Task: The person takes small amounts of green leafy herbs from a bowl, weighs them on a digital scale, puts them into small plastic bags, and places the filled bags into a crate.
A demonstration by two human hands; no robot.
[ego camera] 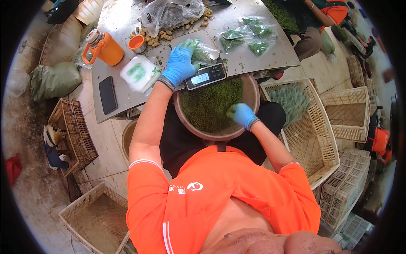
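Observation:
My left hand, in a blue glove with green-stained fingertips, grips the left side of a clear plastic bag. Green berries, like green peppercorns, fill part of that bag, which rests on the plate of a digital scale with a lit display. Below the table edge, a round tub holding a mass of loose green berries sits between my legs. My right hand, also blue-gloved, reaches into the tub's right side with fingers curled at the berries; whether they hold any is hidden.
Several filled bags lie right of the scale. Flat printed bags, a phone, an orange flask, its cup and peanuts occupy the left. A crate with bags stands at right; another person sits beyond.

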